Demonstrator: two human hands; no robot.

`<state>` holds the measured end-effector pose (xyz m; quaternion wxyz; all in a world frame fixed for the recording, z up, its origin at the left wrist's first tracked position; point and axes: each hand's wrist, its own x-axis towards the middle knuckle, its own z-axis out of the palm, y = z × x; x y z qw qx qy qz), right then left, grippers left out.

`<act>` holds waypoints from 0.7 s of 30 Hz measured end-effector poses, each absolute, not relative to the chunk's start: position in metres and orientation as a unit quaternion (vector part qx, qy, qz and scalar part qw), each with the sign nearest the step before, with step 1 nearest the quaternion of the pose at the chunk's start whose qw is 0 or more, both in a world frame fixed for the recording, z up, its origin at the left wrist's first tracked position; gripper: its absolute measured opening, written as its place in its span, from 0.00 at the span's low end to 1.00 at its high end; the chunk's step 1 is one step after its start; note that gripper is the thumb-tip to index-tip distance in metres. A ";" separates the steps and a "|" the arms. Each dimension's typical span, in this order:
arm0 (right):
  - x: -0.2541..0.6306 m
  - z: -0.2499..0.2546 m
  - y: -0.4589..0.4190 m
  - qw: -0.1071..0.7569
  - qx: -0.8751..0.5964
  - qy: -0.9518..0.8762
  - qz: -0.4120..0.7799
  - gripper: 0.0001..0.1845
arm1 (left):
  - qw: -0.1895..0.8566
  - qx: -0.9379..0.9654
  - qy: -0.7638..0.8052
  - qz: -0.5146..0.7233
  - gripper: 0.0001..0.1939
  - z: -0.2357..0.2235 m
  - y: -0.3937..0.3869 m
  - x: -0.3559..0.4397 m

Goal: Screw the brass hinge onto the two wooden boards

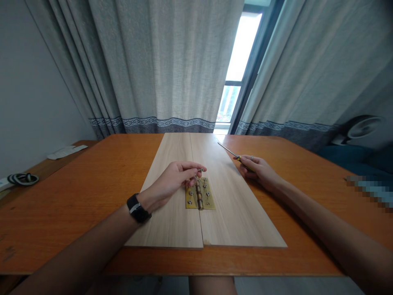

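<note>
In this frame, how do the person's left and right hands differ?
The left hand pinches a small screw above the brass hinge, while the right hand grips a screwdriver. The left wrist wears a black watch; the right hand shows a ring. Both hands are bare.

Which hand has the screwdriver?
The right hand holds the screwdriver, its metal tip pointing away across the table. The left hand has no screwdriver: its fingers pinch a small screw above the hinge.

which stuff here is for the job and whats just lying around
For the job: small screw in the left hand, yellow-handled screwdriver in the right hand, brass hinge, two pale wood boards.
Lying about: black coiled cord, white paper, fan.
</note>
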<state>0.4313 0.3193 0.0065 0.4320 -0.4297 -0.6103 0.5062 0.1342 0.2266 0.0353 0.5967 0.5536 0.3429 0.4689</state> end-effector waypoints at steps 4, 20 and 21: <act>0.434 0.011 0.314 0.421 -0.404 -0.653 0.483 0.26 | 0.566 0.579 0.363 0.461 0.07 0.038 0.226 0.135; 0.446 0.061 0.271 0.036 -0.377 -0.842 0.385 0.19 | 0.450 0.668 0.374 0.459 0.02 0.022 0.233 0.134; 0.443 0.062 0.269 0.029 -0.378 -0.845 0.378 0.20 | 0.448 0.668 0.376 0.460 0.02 0.022 0.233 0.134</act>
